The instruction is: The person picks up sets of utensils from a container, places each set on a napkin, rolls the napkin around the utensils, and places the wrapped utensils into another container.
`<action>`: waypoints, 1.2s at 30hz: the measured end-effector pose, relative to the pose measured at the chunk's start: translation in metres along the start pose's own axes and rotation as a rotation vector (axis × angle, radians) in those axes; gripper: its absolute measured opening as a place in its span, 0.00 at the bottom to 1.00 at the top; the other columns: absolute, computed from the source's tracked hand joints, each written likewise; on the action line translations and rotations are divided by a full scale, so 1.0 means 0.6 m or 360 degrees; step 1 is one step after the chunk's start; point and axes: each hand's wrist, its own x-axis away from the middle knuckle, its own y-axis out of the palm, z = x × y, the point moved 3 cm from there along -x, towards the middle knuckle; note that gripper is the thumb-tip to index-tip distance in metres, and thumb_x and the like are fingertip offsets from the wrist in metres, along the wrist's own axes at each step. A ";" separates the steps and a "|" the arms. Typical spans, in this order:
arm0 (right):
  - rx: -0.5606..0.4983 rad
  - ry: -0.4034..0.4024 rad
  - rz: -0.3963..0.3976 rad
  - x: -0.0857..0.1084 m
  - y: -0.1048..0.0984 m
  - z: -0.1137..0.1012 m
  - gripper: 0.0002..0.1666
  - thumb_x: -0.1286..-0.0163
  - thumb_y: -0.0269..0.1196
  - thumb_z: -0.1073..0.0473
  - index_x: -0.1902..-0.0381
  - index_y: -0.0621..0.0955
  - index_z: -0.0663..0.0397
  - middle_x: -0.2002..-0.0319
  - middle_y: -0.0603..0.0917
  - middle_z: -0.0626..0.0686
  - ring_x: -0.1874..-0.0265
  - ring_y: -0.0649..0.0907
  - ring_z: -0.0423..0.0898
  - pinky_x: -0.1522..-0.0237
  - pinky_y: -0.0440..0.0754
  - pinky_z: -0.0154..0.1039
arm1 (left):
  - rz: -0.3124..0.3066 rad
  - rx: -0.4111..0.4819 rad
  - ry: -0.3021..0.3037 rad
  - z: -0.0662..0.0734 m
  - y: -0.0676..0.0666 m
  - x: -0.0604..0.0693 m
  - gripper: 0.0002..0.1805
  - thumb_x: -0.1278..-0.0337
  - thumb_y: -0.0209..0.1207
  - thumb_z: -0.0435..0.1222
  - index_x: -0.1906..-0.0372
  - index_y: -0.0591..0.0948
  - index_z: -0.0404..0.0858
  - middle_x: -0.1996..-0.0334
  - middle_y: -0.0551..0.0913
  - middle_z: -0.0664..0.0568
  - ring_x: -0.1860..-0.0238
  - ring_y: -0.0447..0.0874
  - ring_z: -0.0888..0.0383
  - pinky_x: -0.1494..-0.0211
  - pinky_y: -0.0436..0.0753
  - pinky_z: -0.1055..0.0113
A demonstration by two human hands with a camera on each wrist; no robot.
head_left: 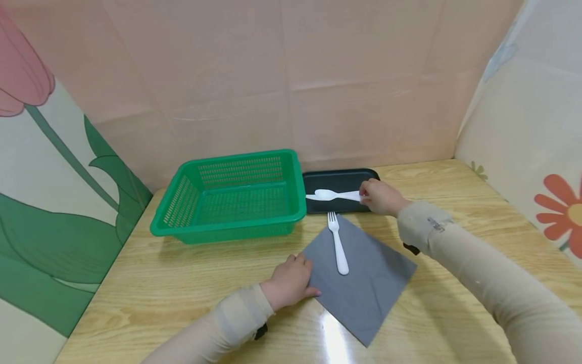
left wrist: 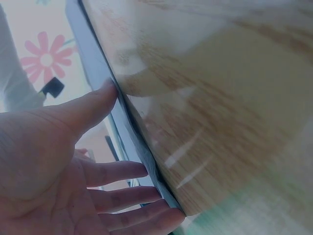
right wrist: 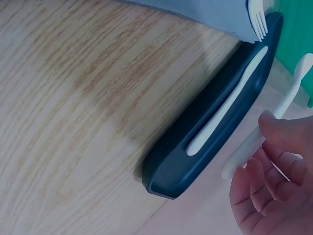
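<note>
My right hand (head_left: 382,196) pinches a white plastic spoon (head_left: 325,194) by its handle, above the black tray (head_left: 341,179). In the right wrist view the spoon (right wrist: 288,98) is clear of the tray, between thumb and fingers. A white plastic knife (right wrist: 222,113) lies lengthwise inside the tray. On the grey napkin (head_left: 364,283) lies a white fork (head_left: 338,247), its tines pointing toward the tray. My left hand (head_left: 291,282) rests at the napkin's left edge, touching it. The left wrist view shows the left fingers (left wrist: 129,199) extended along that edge.
A green plastic basket (head_left: 243,230) stands left of the tray, close beside it. Both sit on a wood-grain table (head_left: 191,283) near the pink back wall (head_left: 227,76). Printed flower panels flank the table.
</note>
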 end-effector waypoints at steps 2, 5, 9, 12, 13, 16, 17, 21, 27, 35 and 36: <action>0.0000 -0.0007 0.0004 0.001 0.001 0.000 0.10 0.37 0.61 0.64 0.61 0.77 0.65 0.64 0.78 0.61 0.66 0.79 0.52 0.60 0.78 0.48 | -0.0002 -0.0002 -0.0002 -0.001 0.001 -0.001 0.29 0.48 0.58 0.59 0.57 0.77 0.36 0.61 0.78 0.48 0.62 0.75 0.57 0.67 0.79 0.69; -0.0003 -0.0013 0.0000 0.002 0.002 0.000 0.09 0.37 0.61 0.64 0.61 0.77 0.65 0.65 0.78 0.60 0.66 0.79 0.51 0.60 0.78 0.48 | -0.0006 -0.0007 -0.0006 -0.001 0.001 -0.001 0.30 0.48 0.58 0.59 0.57 0.77 0.36 0.61 0.77 0.48 0.62 0.75 0.58 0.67 0.79 0.69; 0.0000 -0.0011 -0.0019 0.003 0.002 0.000 0.08 0.36 0.61 0.64 0.61 0.77 0.65 0.65 0.78 0.60 0.67 0.78 0.51 0.61 0.78 0.47 | 0.0000 -0.0007 -0.0005 0.000 -0.001 0.000 0.29 0.48 0.58 0.59 0.57 0.77 0.36 0.61 0.77 0.48 0.62 0.75 0.58 0.68 0.79 0.69; 0.0001 -0.0006 -0.0028 0.004 0.002 -0.001 0.08 0.36 0.61 0.64 0.62 0.77 0.65 0.65 0.78 0.60 0.67 0.78 0.51 0.62 0.78 0.47 | 0.0002 -0.0010 -0.0002 0.001 -0.004 0.002 0.29 0.48 0.58 0.59 0.57 0.77 0.36 0.61 0.77 0.49 0.62 0.75 0.58 0.68 0.78 0.69; 0.0001 -0.0001 -0.0029 0.004 0.003 -0.001 0.08 0.36 0.61 0.64 0.62 0.77 0.64 0.65 0.78 0.60 0.67 0.78 0.50 0.62 0.78 0.46 | -0.0001 -0.0012 -0.0004 0.001 -0.005 0.002 0.29 0.48 0.58 0.59 0.57 0.77 0.36 0.61 0.77 0.49 0.62 0.75 0.58 0.68 0.78 0.69; 0.0001 -0.0008 -0.0024 0.005 0.003 -0.001 0.08 0.37 0.61 0.64 0.62 0.77 0.65 0.65 0.78 0.60 0.67 0.78 0.51 0.62 0.77 0.47 | -0.0010 -0.0014 -0.0009 0.002 -0.007 0.003 0.30 0.48 0.58 0.59 0.56 0.77 0.36 0.60 0.78 0.48 0.62 0.75 0.57 0.67 0.79 0.69; 0.0000 -0.0001 -0.0022 0.005 0.003 0.000 0.08 0.37 0.61 0.64 0.62 0.77 0.64 0.65 0.78 0.60 0.67 0.78 0.50 0.61 0.78 0.47 | -0.0013 -0.0015 -0.0012 0.002 -0.007 0.003 0.30 0.48 0.58 0.59 0.56 0.77 0.36 0.60 0.78 0.48 0.61 0.75 0.57 0.67 0.79 0.69; -0.0005 -0.0006 -0.0020 0.007 0.002 0.000 0.08 0.37 0.61 0.65 0.62 0.77 0.65 0.66 0.78 0.59 0.67 0.78 0.50 0.62 0.78 0.47 | -0.0019 -0.0011 -0.0019 0.002 -0.008 0.003 0.30 0.48 0.58 0.59 0.55 0.77 0.36 0.59 0.78 0.48 0.61 0.75 0.57 0.66 0.79 0.69; -0.0009 -0.0021 -0.0020 0.008 0.004 -0.001 0.08 0.38 0.62 0.64 0.63 0.77 0.65 0.66 0.79 0.59 0.67 0.78 0.50 0.62 0.78 0.47 | -0.0017 -0.0012 -0.0019 0.001 -0.007 0.002 0.30 0.48 0.58 0.59 0.56 0.77 0.36 0.59 0.78 0.48 0.61 0.75 0.57 0.66 0.79 0.69; -0.0005 -0.0017 -0.0033 0.012 0.008 -0.002 0.09 0.38 0.62 0.64 0.63 0.77 0.65 0.66 0.79 0.59 0.68 0.78 0.50 0.62 0.78 0.47 | -0.0024 -0.0020 -0.0018 0.002 -0.008 0.003 0.31 0.48 0.58 0.59 0.55 0.77 0.35 0.59 0.78 0.48 0.60 0.76 0.57 0.65 0.79 0.68; -0.0007 -0.0018 -0.0038 0.013 0.008 -0.002 0.09 0.38 0.62 0.64 0.63 0.76 0.65 0.66 0.78 0.59 0.68 0.78 0.50 0.62 0.78 0.47 | -0.0025 -0.0019 -0.0019 0.002 -0.008 0.002 0.31 0.48 0.58 0.59 0.55 0.77 0.35 0.59 0.78 0.48 0.60 0.76 0.57 0.65 0.79 0.68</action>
